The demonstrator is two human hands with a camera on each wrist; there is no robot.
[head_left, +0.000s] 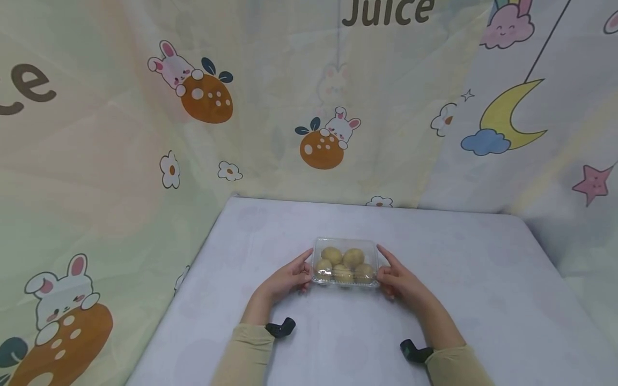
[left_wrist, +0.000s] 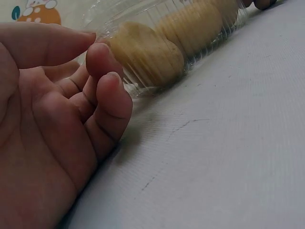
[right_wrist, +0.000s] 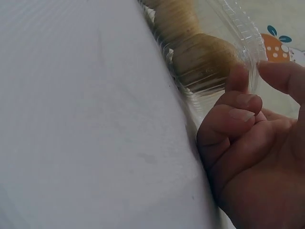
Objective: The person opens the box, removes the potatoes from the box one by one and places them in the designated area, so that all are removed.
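A clear plastic box [head_left: 345,241] of several yellow-brown potatoes [head_left: 354,258] lies on the white-covered table, its lid down. At its left end is my left hand [head_left: 288,277], and at its right end my right hand [head_left: 404,282]; they hold the box between them. Both index fingers reach toward the far corners, while the lower fingers are curled. In the left wrist view, the fingertips of the left hand [left_wrist: 57,100] meet the ribbed plastic beside a potato [left_wrist: 145,55]. Fingers of the right hand [right_wrist: 257,143] touch the rim in the right wrist view.
The tabletop [head_left: 338,343] is covered in a pale cloth and ends at a back edge beyond the box. Printed curtain fabric [head_left: 270,96] with rabbits and flowers hangs behind and to the sides. A dark wrist device [head_left: 281,327] sits at each sleeve.
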